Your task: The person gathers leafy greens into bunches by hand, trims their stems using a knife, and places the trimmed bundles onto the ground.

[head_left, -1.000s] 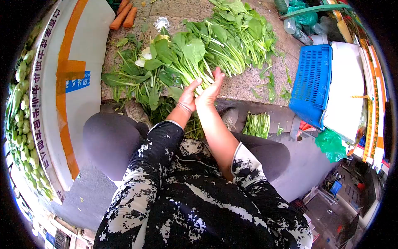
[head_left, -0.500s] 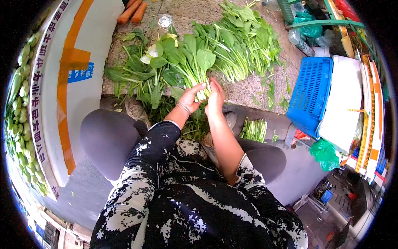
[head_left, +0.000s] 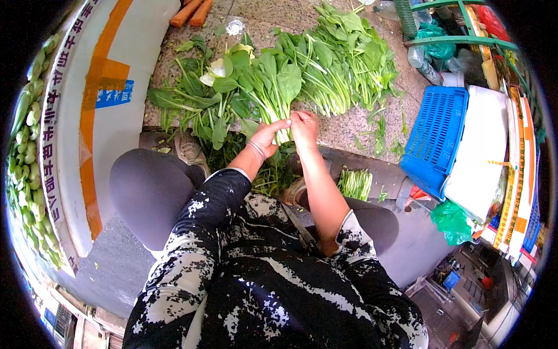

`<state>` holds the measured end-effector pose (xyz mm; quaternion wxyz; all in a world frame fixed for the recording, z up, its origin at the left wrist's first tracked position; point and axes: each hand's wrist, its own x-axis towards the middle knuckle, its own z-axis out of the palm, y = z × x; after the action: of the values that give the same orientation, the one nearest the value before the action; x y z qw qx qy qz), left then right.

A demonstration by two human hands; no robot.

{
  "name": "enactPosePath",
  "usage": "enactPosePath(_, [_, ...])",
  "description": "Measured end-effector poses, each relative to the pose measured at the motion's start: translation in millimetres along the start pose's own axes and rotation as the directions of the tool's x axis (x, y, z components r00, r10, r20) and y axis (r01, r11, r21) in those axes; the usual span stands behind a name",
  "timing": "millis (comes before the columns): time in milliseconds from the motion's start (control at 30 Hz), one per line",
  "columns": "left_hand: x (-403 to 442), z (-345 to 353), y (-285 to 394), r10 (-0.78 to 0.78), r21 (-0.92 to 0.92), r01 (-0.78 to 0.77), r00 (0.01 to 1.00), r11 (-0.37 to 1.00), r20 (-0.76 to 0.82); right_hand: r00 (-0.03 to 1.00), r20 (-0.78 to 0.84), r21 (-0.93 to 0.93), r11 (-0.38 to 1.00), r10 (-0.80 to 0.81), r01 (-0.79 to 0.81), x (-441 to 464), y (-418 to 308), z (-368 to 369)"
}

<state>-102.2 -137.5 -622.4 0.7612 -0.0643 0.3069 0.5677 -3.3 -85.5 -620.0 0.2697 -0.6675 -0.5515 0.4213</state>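
A bunch of leafy greens [head_left: 271,87] points away from me, its pale stalks toward my body. Around the lower stalks, my left hand [head_left: 266,136] is closed, thumb lying across them. My right hand [head_left: 304,129] is closed at the right side of the same stalks, its fingers curled in; what exactly lies under the fingertips is hidden. Right of the bunch, a row of similar greens [head_left: 349,64] lies on the speckled stone slab [head_left: 232,11]. Loose greens [head_left: 195,102] with a pale yellowish leaf [head_left: 215,71] spread to the left.
Carrots [head_left: 192,13] and a crumpled foil ball [head_left: 235,27] lie at the back. A white foam box [head_left: 119,64] stands at left, a blue plastic basket [head_left: 436,125] at right. Cut stalks [head_left: 355,184] sit below the slab edge, near a green plastic bag [head_left: 452,223].
My right hand's fingers, extended along the stalks before, are now curled in against them. My left hand still holds the bunch in nearly the same place. The view has shifted slightly.
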Motion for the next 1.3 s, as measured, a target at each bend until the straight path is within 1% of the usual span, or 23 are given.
enactPosePath(67, [-1, 1, 3, -0.017, -0.005, 0.017, 1.0, 1.0, -0.003, 0.996, 0.024, -0.067, 0.994, -0.087, 0.088, 5, 5, -2])
enactPosePath(133, [-2, 8, 8, -0.06, 0.009, 0.06, 0.998, 0.998, -0.029, 0.972, 0.094, 0.335, 0.913, 0.215, -0.234, -3, -39, -11])
enactPosePath(167, [-3, 13, 7, -0.059, 0.006, 0.059, 0.998, 0.998, -0.026, 0.973, 0.093, 0.331, 0.915, 0.213, -0.232, -2, -51, -14])
enactPosePath(200, [-4, 19, 6, 0.119, 0.25, -0.097, 0.99, 0.963, -0.072, 0.959, 0.196, 0.345, 0.901, 0.206, -0.264, -2, -60, -15])
enactPosePath(233, [-4, 19, 3, 0.297, 0.486, -0.226, 0.952, 0.844, -0.073, 0.935, 0.297, 0.356, 0.885, 0.196, -0.299, -4, -75, -17])
enactPosePath(267, [0, 12, 0, 0.288, 0.682, -0.148, 0.953, 0.716, -0.095, 0.916, 0.349, 0.284, 0.909, 0.199, -0.305, -10, -90, -16])
enactPosePath(300, [-1, 8, -4, 0.287, 0.684, -0.147, 0.953, 0.714, -0.095, 0.924, 0.333, 0.067, 0.973, 0.186, -0.22, 3, -66, -7])
enactPosePath(367, [-4, 3, -9, 0.508, 0.946, -0.207, 0.86, 0.25, 0.055, 0.933, 0.334, 0.222, 0.951, 0.132, -0.214, 1, -60, 1])
enactPosePath(400, [-12, 10, 1, 0.328, 0.896, -0.141, 0.945, 0.42, -0.006, 0.934, 0.333, 0.225, 0.951, 0.131, -0.214, 1, -59, 0])
enactPosePath(433, [-15, 11, 8, 0.328, 0.897, -0.139, 0.945, 0.419, -0.007, 0.913, 0.329, 0.185, 0.931, 0.242, -0.314, 3, -59, -1])
enactPosePath(467, [-18, 11, 15, 0.129, 0.814, -0.082, 0.992, 0.575, 0.009, 0.877, 0.323, 0.145, 0.897, 0.355, -0.417, 3, -57, -1])
enactPosePath(500, [-19, 5, 18, -0.074, 0.711, 0.012, 0.996, 0.703, 0.056, 0.873, 0.323, 0.144, 0.893, 0.365, -0.427, 5, -52, -1])
enactPosePath(533, [-15, 0, 21, -0.178, 0.603, 0.191, 0.981, 0.775, -0.082, 0.854, 0.339, 0.098, 0.888, 0.394, -0.449, 8, -48, -1])
enactPosePath(567, [-11, -4, 24, -0.228, 0.328, 0.167, 0.961, 0.93, 0.156, 0.837, 0.352, 0.054, 0.884, 0.419, -0.465, 11, -44, -2])
enactPosePath(633, [-1, -9, 27, -0.247, 0.245, 0.217, 0.964, 0.945, 0.097, 0.857, 0.285, 0.0, 0.894, 0.429, -0.448, 2, -63, 0])
enactPosePath(667, [1, -10, 23, -0.19, 0.324, 0.155, 0.979, 0.933, 0.079, 0.855, 0.296, 0.018, 0.892, 0.426, -0.451, -1, -71, 0])
enactPosePath(767, [5, -12, 20, -0.188, 0.245, 0.147, 0.97, 0.958, 0.152, 0.836, 0.394, 0.037, 0.903, 0.381, -0.429, 7, -61, 7])
enactPosePath(833, [-7, 7, 28, -0.117, 0.192, 0.091, 0.985, 0.977, 0.126, 0.731, 0.58, 0.407, 0.649, 0.359, -0.642, 10, -70, 5])
enactPosePath(967, [-7, 16, 39, -0.265, 0.193, 0.236, 0.954, 0.952, 0.142, 0.678, 0.693, 0.24, 0.809, 0.244, -0.537, 13, -104, -21])
enactPosePath(1100, [-9, 17, 46, -0.254, 0.129, 0.225, 0.92, 0.966, 0.297, 0.836, 0.383, 0.246, 0.828, 0.393, -0.503, 29, -105, -49])
enactPosePath(1167, [-15, 20, 54, -0.227, -0.004, 0.247, 0.895, 0.969, 0.384, 0.897, 0.096, 0.208, 0.873, 0.431, -0.441, 39, -64, -48])
enactPosePath(1233, [-17, 22, 62, -0.115, -0.088, 0.176, 0.875, 0.98, 0.47, 0.959, -0.046, -0.093, 0.955, 0.278, -0.281, 45, 6, -41])
enactPosePath(1300, [-25, 42, 73, 0.118, -0.18, -0.037, 0.876, 0.983, 0.467, 0.982, 0.019, -0.257, 0.95, 0.189, -0.177, 12, 8, -31])
